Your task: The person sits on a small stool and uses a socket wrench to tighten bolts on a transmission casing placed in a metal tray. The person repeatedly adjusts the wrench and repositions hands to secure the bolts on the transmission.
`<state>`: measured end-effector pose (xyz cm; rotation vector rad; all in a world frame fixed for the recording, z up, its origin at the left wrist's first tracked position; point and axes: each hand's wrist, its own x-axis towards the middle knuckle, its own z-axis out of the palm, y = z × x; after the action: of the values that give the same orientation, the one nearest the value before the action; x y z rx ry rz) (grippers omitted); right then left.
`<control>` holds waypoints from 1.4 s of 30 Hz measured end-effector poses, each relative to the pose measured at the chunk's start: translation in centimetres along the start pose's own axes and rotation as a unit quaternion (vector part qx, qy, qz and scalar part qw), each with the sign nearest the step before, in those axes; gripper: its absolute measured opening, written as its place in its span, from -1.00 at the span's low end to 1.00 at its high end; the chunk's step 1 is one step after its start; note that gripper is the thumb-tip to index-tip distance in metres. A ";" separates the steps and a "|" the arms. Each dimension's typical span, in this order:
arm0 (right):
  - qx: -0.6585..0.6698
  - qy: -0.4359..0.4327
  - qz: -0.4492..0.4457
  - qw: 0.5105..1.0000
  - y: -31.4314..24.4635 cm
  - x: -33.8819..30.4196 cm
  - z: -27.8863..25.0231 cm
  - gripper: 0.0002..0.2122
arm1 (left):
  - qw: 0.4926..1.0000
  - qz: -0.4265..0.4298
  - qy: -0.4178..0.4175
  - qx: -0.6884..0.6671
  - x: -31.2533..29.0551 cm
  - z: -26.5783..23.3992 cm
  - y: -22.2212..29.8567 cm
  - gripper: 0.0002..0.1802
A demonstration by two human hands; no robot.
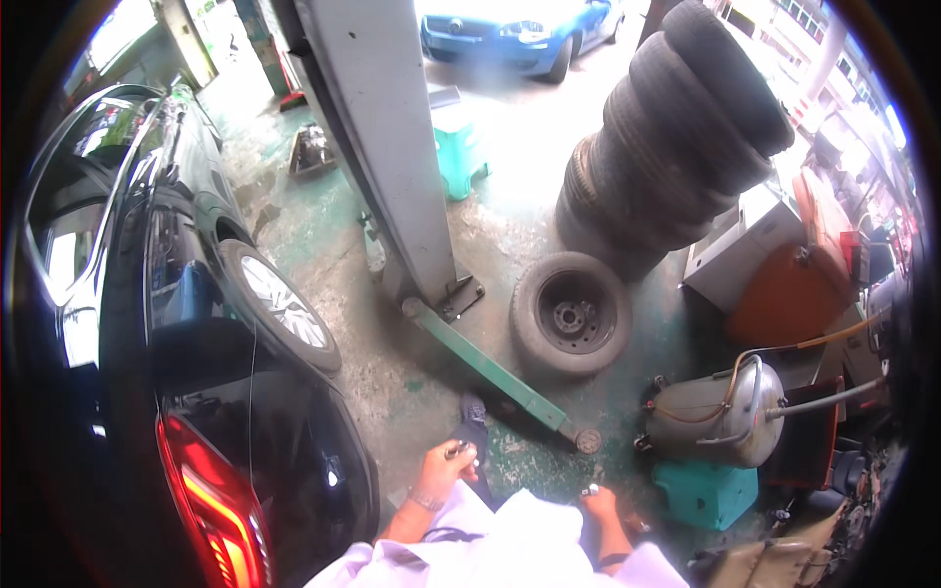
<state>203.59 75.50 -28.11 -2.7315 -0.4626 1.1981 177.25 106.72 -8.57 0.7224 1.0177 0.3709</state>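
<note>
Object, small and dark (pixel 456 452), looks pinched in the curled left hand (pixel 443 476), just in front of the pale shirt (pixel 534 544); too blurry to ID. Right hand (pixel 601 505) seems half curled, can't tell if it's gripping anything. I'd go for a snug pinch and mind your footing: the dark shoe (pixel 473 409) is near that long green steel lift arm (pixel 500 374). Floor's worn concrete with patchy green paint (pixel 529 465). Around it: glossy black car (pixel 304 461) left, grey steel lift post (pixel 377 127) ahead, tall black tyre stack (pixel 676 137) beyond, silver metal tank (pixel 711 416) on the right.
</note>
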 end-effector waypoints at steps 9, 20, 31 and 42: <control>0.061 -0.033 0.130 0.989 -11.3 3.6 -4.7 -0.64 | 0.998 -0.019 -0.040 0.033 13.0 3.3 17.3 -0.84; -0.025 -0.046 0.017 0.998 -35.9 29.8 -17.2 -0.62 | 0.995 -0.041 -0.016 0.087 31.0 5.6 27.4 -0.85; -0.101 -0.032 -0.077 0.991 -69.5 62.9 -37.4 -0.67 | 0.976 -0.050 0.209 -0.046 58.8 14.5 47.4 -0.87; -0.062 -0.017 -0.336 0.940 -97.3 69.4 -55.6 -0.74 | 0.962 0.047 0.241 -0.117 79.2 20.4 63.6 -0.88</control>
<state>266.62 190.64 -16.09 -2.3054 -1.3732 1.0374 236.72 191.54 -7.97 0.4742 1.3725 0.7623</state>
